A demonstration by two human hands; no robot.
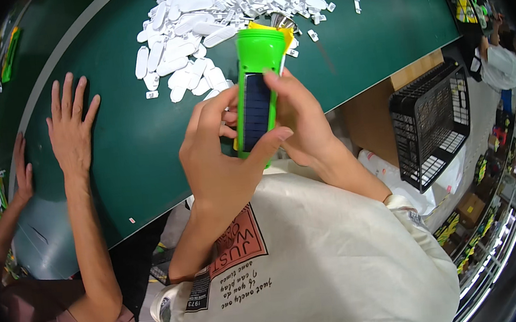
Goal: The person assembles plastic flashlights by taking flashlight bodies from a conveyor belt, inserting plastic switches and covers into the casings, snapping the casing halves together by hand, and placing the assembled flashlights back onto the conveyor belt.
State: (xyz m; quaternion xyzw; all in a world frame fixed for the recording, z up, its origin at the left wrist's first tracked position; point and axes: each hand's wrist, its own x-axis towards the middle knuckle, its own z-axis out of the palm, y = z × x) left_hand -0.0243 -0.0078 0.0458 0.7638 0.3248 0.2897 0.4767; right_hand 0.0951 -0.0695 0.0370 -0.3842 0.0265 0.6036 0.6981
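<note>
Between my two hands, close to my chest, is a green flashlight (261, 49) with a dark solar panel on its body. A yellow part and a shiny reflector (282, 21) show behind its wide head, which points away from me. My left hand (214, 143) is closed round the lower body from the left, with the thumb across the front. From the right, my right hand (303, 116) grips the other side, its thumb by the panel's upper edge. Its remaining fingers are partly hidden behind the flashlight.
White plastic pieces (195, 24) lie heaped on the green table (126, 149) ahead. At the left, a co-worker's hand (72, 129) rests flat on it. A black crate (428, 126) stands at right beside a cardboard box (369, 119). Another person (502, 66) is at far right.
</note>
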